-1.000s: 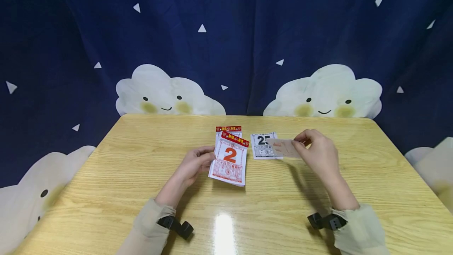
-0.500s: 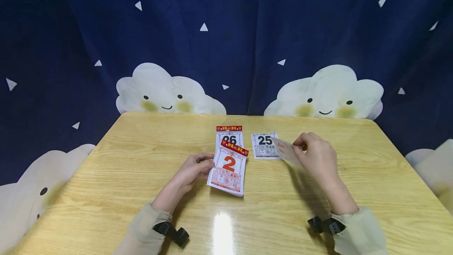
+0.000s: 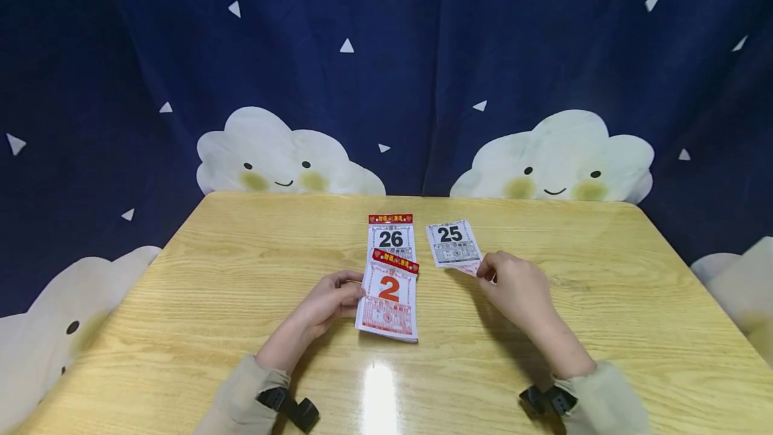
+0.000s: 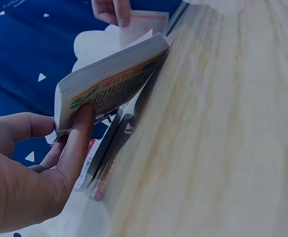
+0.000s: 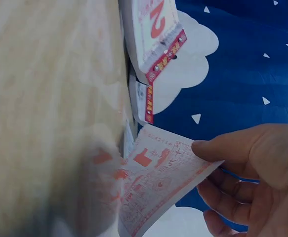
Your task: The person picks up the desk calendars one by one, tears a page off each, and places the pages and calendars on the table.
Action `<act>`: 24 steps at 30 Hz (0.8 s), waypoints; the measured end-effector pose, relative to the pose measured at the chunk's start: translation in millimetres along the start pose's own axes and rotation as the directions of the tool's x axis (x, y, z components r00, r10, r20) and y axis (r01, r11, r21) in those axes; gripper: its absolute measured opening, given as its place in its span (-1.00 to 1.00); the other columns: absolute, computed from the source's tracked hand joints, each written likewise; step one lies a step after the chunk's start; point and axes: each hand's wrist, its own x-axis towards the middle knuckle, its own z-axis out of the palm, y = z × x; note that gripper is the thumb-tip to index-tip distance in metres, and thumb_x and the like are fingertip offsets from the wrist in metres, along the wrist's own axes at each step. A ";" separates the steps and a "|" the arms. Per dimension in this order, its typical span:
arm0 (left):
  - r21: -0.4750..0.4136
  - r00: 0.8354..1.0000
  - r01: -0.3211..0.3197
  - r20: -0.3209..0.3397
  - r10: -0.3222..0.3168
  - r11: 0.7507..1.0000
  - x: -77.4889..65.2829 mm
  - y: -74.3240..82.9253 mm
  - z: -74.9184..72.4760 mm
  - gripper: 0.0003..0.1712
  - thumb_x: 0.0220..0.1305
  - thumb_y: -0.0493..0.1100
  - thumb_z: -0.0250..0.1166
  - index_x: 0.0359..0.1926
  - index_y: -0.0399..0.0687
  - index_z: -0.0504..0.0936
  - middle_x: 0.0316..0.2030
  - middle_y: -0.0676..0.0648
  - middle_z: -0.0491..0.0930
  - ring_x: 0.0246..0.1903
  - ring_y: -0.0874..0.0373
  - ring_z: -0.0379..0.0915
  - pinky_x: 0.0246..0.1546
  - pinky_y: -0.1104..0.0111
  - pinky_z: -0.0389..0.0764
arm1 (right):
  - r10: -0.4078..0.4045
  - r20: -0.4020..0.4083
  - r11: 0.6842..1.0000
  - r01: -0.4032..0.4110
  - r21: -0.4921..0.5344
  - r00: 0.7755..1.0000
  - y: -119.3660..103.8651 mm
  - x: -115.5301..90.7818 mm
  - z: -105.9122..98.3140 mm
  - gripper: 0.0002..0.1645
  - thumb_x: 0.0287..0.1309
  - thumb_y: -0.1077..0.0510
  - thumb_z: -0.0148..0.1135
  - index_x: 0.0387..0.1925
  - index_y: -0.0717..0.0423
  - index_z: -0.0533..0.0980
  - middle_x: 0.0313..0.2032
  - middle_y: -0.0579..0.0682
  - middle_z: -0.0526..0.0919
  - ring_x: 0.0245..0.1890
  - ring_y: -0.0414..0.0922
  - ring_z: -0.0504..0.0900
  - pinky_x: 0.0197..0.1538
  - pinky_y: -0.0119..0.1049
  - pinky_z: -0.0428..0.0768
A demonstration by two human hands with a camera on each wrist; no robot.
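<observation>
My left hand (image 3: pixel 326 302) grips the left edge of a tear-off calendar (image 3: pixel 389 302) showing a red 2, thumb on one face and fingers on the other. That calendar is tilted above the table and overlaps the lower part of a second calendar (image 3: pixel 391 237) reading 26. Right of them lies a loose page (image 3: pixel 451 244) with a black 25, slightly turned. My right hand (image 3: pixel 518 291) pinches a corner of a thin red-printed calendar page (image 5: pixel 161 175) between thumb and fingers. In the head view most of that page is hidden; a strip shows below the 25 page.
Everything rests on a light wooden table (image 3: pixel 241 247), with a bright glare spot near its front. A dark blue curtain (image 3: pixel 398 52) with clouds and triangles hangs behind it. Both wrists carry black cameras (image 3: pixel 290 408).
My right hand has moved left and down, bringing the red-printed page to the 25 page's lower edge. The 25 page has turned slightly. My left hand has lowered its calendar, uncovering the 26.
</observation>
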 end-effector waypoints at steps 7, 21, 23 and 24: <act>-0.005 0.999 0.021 0.027 -0.021 1.000 -0.7 -0.2 1.2 -0.47 0.06 -0.37 0.07 0.08 -0.51 0.22 -0.34 -0.07 0.56 -0.36 0.15 0.56 -0.24 0.25 0.61 | -0.011 0.080 1.000 0.012 -0.012 0.997 -1.6 -8.0 9.2 -0.85 -0.24 0.10 0.38 -0.60 -0.04 0.53 -0.60 -0.19 0.51 -0.64 -0.24 0.40 -0.59 -0.34 0.33; 0.116 0.998 0.049 0.030 -0.052 0.992 -5.2 2.5 -5.6 -0.53 0.09 -0.35 0.15 0.03 -0.51 0.30 -0.33 -0.09 0.61 -0.41 0.18 0.56 -0.27 0.27 0.62 | 0.009 0.270 0.997 -0.029 0.067 0.963 -2.8 -14.3 16.7 -0.87 -0.22 0.10 0.37 -0.58 -0.06 0.53 -0.65 -0.22 0.46 -0.62 -0.27 0.37 -0.53 -0.34 0.34; 0.124 0.998 0.057 0.031 -0.061 0.991 -5.8 2.7 -5.0 -0.53 0.09 -0.37 0.15 0.02 -0.52 0.30 -0.34 -0.10 0.59 -0.42 0.16 0.56 -0.26 0.25 0.62 | 0.010 0.293 0.998 -0.030 0.062 0.956 0.1 -14.2 16.8 -0.86 -0.24 0.13 0.36 -0.52 -0.02 0.55 -0.60 -0.19 0.48 -0.58 -0.25 0.38 -0.50 -0.32 0.36; 0.134 0.997 0.063 0.031 -0.068 0.989 -6.1 2.8 -4.6 -0.54 0.08 -0.37 0.15 0.01 -0.53 0.31 -0.34 -0.11 0.58 -0.43 0.15 0.56 -0.27 0.24 0.63 | 0.015 0.308 0.998 -0.035 0.058 0.951 1.6 -14.3 16.9 -0.84 -0.26 0.14 0.35 -0.49 0.00 0.56 -0.57 -0.17 0.48 -0.56 -0.23 0.38 -0.49 -0.31 0.36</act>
